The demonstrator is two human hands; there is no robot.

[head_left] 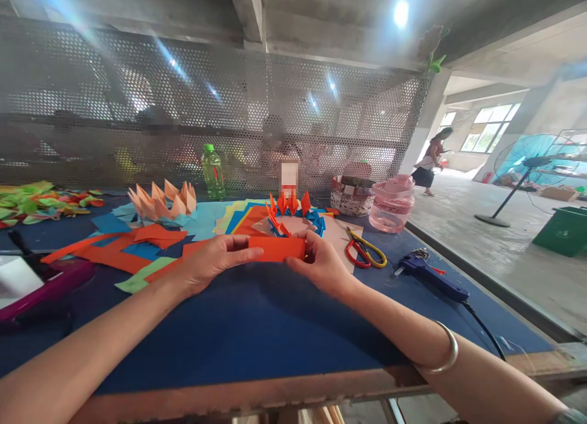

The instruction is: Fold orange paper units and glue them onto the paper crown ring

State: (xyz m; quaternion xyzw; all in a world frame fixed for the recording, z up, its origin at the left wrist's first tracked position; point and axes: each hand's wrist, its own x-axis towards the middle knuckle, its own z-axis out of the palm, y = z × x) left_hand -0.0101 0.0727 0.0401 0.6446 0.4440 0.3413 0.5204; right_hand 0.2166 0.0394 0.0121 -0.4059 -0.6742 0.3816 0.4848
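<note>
Orange paper (pixel 276 249) is held above the tabletop (pixel 220 338) in the head view, left hand (pixel 208 264) and right hand (pixel 329 266) pinching opposite ends between their fingers, presumably to keep it flat; scissors (pixel 366 251) and glue gun (pixel 435 278) lie rightward, probably leaving working room.

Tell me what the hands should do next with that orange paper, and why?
Probably make a fold in the orange paper. The left hand and right hand hold it by opposite ends, it looks like a flat rectangle, and behind it stand pointed red pieces that look folded.
</note>
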